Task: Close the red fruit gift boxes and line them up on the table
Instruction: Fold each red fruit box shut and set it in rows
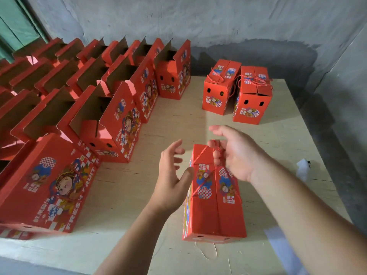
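Note:
A closed red fruit gift box (214, 205) stands near the front of the plywood table (178, 120), its top flaps folded together and a red cord handle looped across them. My right hand (234, 153) hovers over the far end of the box, its fingers curled round the cord. My left hand (172, 175) is open beside the box's left side, with the thumb touching the top edge. Two closed boxes (218, 88) (253, 96) stand side by side at the back right.
Several open red boxes (111, 124) with raised flaps fill the left half of the table in rows. One box (49, 183) lies tilted at the front left. A grey concrete wall (218, 24) runs behind, and a white scrap (302, 168) lies at the right edge.

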`<state>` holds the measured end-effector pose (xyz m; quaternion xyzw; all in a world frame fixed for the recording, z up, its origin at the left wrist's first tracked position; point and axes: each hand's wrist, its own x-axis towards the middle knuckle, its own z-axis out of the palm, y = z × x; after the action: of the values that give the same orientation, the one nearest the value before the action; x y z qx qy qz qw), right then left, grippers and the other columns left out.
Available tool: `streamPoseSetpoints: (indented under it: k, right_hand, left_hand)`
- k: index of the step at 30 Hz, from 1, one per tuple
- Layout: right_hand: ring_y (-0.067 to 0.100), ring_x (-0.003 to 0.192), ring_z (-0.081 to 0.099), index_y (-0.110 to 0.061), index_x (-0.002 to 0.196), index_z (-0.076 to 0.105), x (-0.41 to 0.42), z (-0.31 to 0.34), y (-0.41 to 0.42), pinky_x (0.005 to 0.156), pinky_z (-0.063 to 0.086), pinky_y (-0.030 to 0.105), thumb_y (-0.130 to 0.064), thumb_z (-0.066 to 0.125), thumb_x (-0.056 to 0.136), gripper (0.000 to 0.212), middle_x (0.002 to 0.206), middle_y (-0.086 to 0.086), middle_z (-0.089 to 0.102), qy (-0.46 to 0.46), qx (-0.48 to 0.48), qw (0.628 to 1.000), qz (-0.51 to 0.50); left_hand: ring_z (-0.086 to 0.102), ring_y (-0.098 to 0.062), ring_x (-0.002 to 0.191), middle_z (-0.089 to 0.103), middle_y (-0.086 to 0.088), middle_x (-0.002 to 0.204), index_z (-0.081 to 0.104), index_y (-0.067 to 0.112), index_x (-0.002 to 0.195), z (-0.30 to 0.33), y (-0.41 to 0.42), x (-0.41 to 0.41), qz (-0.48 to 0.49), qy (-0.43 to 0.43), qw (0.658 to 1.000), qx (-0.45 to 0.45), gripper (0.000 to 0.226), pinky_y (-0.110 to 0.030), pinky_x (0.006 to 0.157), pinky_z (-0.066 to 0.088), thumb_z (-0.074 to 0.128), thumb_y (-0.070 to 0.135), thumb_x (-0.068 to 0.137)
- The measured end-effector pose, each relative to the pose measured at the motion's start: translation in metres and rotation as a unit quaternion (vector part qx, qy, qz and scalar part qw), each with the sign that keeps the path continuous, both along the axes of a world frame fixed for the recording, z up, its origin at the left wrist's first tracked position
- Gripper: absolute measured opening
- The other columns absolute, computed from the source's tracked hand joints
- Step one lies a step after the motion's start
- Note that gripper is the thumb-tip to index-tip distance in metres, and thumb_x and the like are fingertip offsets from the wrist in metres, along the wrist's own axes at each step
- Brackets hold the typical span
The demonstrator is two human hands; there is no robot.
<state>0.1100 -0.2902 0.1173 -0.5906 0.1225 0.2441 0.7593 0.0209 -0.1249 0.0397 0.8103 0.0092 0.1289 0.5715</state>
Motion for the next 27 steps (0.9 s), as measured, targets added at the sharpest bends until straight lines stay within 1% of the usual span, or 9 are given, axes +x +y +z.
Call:
streamPoseSetpoints:
  k: [4, 7, 10, 13, 16, 19, 22, 24, 27]
  right_hand:
    - [0.010, 0.050, 0.043, -0.018, 0.120, 0.065, 0.020, 0.036, 0.007, 0.049, 0.033, 0.027, -0.022, 0.056, 0.099, 0.024, 0.086, 0.007, 0.073, -0.077, -0.100, 0.991, 0.037]
    - [0.010, 0.050, 0.043, -0.019, 0.118, 0.066, 0.036, 0.062, 0.013, 0.048, 0.033, 0.026, -0.024, 0.057, 0.098, 0.022, 0.074, 0.001, 0.070, -0.120, -0.111, 0.986, 0.035]
    - [0.009, 0.047, 0.039, -0.019, 0.116, 0.068, 0.056, 0.081, 0.017, 0.047, 0.032, 0.026, -0.025, 0.059, 0.096, 0.022, 0.064, -0.004, 0.061, -0.124, -0.110, 0.986, 0.035]
    - [0.008, 0.045, 0.034, -0.020, 0.112, 0.068, 0.079, 0.082, 0.015, 0.046, 0.030, 0.023, -0.027, 0.062, 0.092, 0.022, 0.060, -0.007, 0.057, -0.095, -0.157, 0.983, 0.023]
    - [0.007, 0.041, 0.034, -0.026, 0.103, 0.066, 0.107, 0.078, 0.007, 0.045, 0.031, 0.020, -0.027, 0.064, 0.090, 0.014, 0.060, -0.008, 0.057, -0.065, -0.179, 0.981, -0.040]
    - [0.007, 0.042, 0.038, -0.024, 0.099, 0.068, 0.134, 0.073, 0.009, 0.046, 0.035, 0.020, -0.023, 0.067, 0.089, 0.010, 0.060, -0.005, 0.061, -0.075, -0.187, 0.976, -0.089]
    - [0.010, 0.046, 0.041, -0.018, 0.107, 0.069, 0.157, 0.066, 0.032, 0.046, 0.037, 0.022, -0.020, 0.066, 0.089, 0.018, 0.060, -0.003, 0.059, -0.087, -0.194, 0.977, -0.030]
    - [0.012, 0.048, 0.040, -0.016, 0.103, 0.070, 0.174, 0.063, 0.053, 0.047, 0.037, 0.022, -0.022, 0.064, 0.086, 0.019, 0.064, -0.002, 0.056, -0.069, -0.187, 0.980, 0.021]
    - [0.013, 0.050, 0.041, -0.014, 0.101, 0.070, 0.213, 0.066, 0.073, 0.050, 0.037, 0.024, -0.023, 0.061, 0.087, 0.020, 0.070, 0.001, 0.054, -0.085, -0.199, 0.976, 0.033]
  left_hand:
    - [0.057, -0.018, 0.110, 0.054, 0.000, 0.126, 0.049, 0.036, 0.136, -0.031, 0.005, -0.009, 0.068, 0.099, 0.988, -0.096, 0.047, -0.030, 0.094, 0.050, 0.061, 0.013, 0.096]
    - [0.061, -0.003, 0.094, 0.060, 0.004, 0.120, 0.055, 0.041, 0.124, -0.044, 0.010, -0.008, 0.062, 0.153, 0.978, -0.128, 0.043, -0.015, 0.081, 0.049, 0.058, 0.007, 0.099]
    - [0.061, 0.006, 0.085, 0.064, 0.007, 0.114, 0.060, 0.034, 0.121, -0.054, 0.016, -0.002, 0.043, 0.190, 0.974, -0.116, 0.036, -0.008, 0.070, 0.048, 0.057, 0.006, 0.099]
    - [0.063, 0.003, 0.090, 0.068, 0.006, 0.111, 0.064, 0.027, 0.116, -0.070, 0.025, 0.003, 0.015, 0.239, 0.968, -0.072, 0.031, -0.004, 0.068, 0.045, 0.056, 0.004, 0.097]
    - [0.062, 0.001, 0.099, 0.066, 0.009, 0.118, 0.064, 0.023, 0.122, -0.094, 0.034, 0.006, -0.042, 0.307, 0.951, 0.015, 0.030, -0.002, 0.072, 0.041, 0.056, 0.009, 0.097]
    - [0.058, -0.008, 0.120, 0.059, 0.007, 0.134, 0.059, 0.025, 0.136, -0.119, 0.045, 0.011, -0.108, 0.344, 0.923, 0.136, 0.039, -0.013, 0.098, 0.041, 0.056, 0.018, 0.098]
    - [0.048, -0.005, 0.135, 0.051, 0.007, 0.146, 0.054, 0.030, 0.141, -0.132, 0.055, 0.023, -0.141, 0.345, 0.905, 0.203, 0.043, -0.011, 0.106, 0.030, 0.054, 0.023, 0.098]
    - [0.047, -0.004, 0.137, 0.048, 0.009, 0.150, 0.053, 0.033, 0.142, -0.140, 0.058, 0.040, -0.151, 0.335, 0.904, 0.220, 0.046, -0.011, 0.108, 0.030, 0.053, 0.024, 0.096]
    - [0.044, -0.008, 0.140, 0.042, 0.010, 0.154, 0.052, 0.036, 0.142, -0.145, 0.060, 0.075, -0.161, 0.320, 0.903, 0.237, 0.050, -0.017, 0.112, 0.031, 0.051, 0.023, 0.094]
